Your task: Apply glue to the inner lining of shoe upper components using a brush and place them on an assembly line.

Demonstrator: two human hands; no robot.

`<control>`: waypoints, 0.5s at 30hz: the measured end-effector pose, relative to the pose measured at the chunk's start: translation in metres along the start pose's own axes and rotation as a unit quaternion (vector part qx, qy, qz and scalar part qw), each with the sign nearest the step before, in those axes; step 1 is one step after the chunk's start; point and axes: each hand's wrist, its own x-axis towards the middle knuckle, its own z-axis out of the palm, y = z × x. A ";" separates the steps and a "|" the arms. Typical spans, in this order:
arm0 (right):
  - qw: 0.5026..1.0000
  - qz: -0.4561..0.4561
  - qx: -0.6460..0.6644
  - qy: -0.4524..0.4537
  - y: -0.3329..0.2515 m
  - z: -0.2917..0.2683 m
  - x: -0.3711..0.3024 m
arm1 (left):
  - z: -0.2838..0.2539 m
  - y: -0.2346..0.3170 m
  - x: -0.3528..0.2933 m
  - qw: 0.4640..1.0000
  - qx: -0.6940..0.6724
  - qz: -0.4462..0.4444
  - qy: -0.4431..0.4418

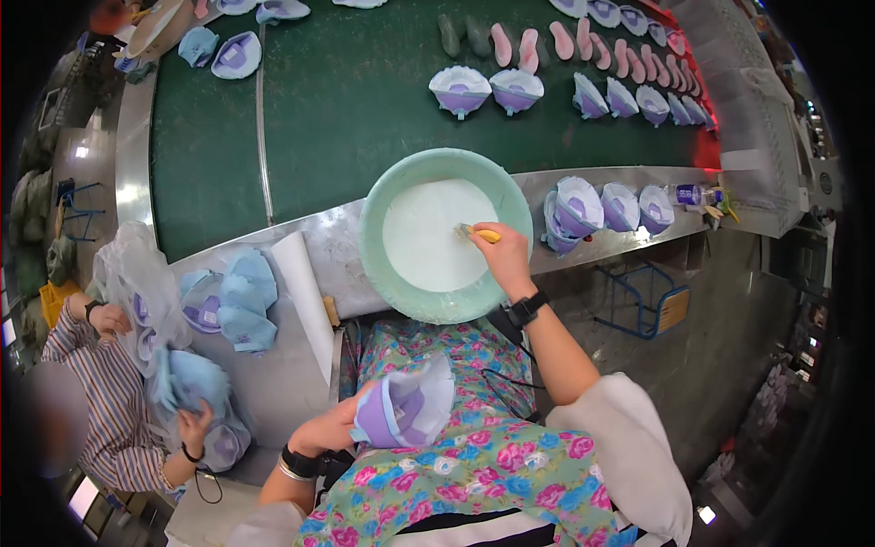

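Note:
My right hand (503,255) is closed around a brush (488,235) with a yellow handle. Its bristles are over the white liquid (424,228) in a pale green basin (383,273); whether they touch it I cannot tell. Low in front of my flowered apron, my left hand (330,428) grips a purple and light blue shoe upper (406,406). The upper's open side faces up and to the right, showing its pale lining. My left fingers are partly hidden behind it.
More shoe uppers (620,208) stand on the metal ledge right of the basin, near a bottle (693,194). Uppers and pink soles (583,41) line the green conveyor belt (337,109). At left, a co-worker's hand (193,428) handles blue uppers (187,378). A stool (643,305) stands right.

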 end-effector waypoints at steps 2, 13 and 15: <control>1.000 -0.003 0.001 -0.001 0.017 0.011 0.004 | -0.009 -0.035 0.000 0.999 -0.013 -0.019 0.043; 0.989 -0.012 0.143 -0.036 -0.076 -0.062 -0.012 | -0.033 -0.052 0.100 0.882 -0.366 0.093 0.283; 0.979 -0.024 0.188 -0.080 -0.101 -0.074 -0.017 | -0.037 -0.050 0.110 0.886 -0.367 0.074 0.272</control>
